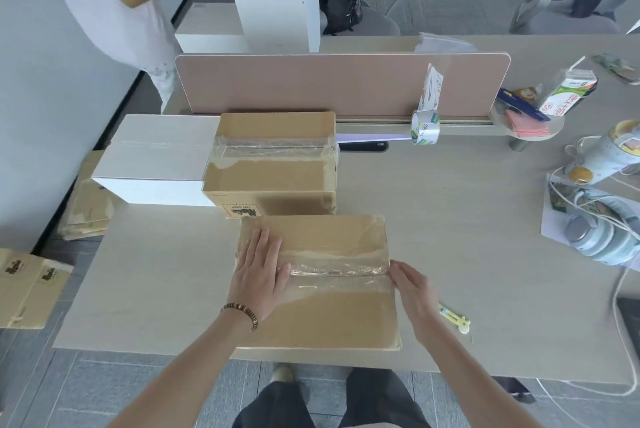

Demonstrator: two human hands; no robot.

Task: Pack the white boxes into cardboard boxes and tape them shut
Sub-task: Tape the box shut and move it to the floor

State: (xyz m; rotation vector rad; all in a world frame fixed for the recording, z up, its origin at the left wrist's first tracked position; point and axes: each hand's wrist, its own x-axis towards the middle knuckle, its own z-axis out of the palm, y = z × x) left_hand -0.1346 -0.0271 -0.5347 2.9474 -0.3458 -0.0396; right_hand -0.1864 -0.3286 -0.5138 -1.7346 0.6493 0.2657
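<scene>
Working from the desk (pixel 467 237) down to the smallest things, you have the near cardboard box (pixel 332 313) sitting at the desk's front edge, directly before you, with a strip of clear tape (pixel 337 270) running left to right across its top seam. A second cardboard box (pixel 273 164), already taped, stands just behind it toward the divider, and a white box (pixel 156 157) lies touching that one's left side at the desk's left edge. Your left hand (pixel 261 272) lies flat, fingers straight, pressing the left end of the tape onto the lid. Your right hand (pixel 410 285) rests at the box's right edge where the tape ends, fingers extended and gripping nothing that I can see. The box looks stiff in its walls but springy along the flaps, and probably moderately heavy if a white box is inside, so take it by the two short sides or from underneath, not by the lid. The film is thin, wrinkled and sticky; smooth it with flat fingers. The tape roll (pixel 425 130) stands by the divider, well beyond your right hand, and a small yellow cutter (pixel 454 318) lies on the desk just right of your right wrist.
</scene>
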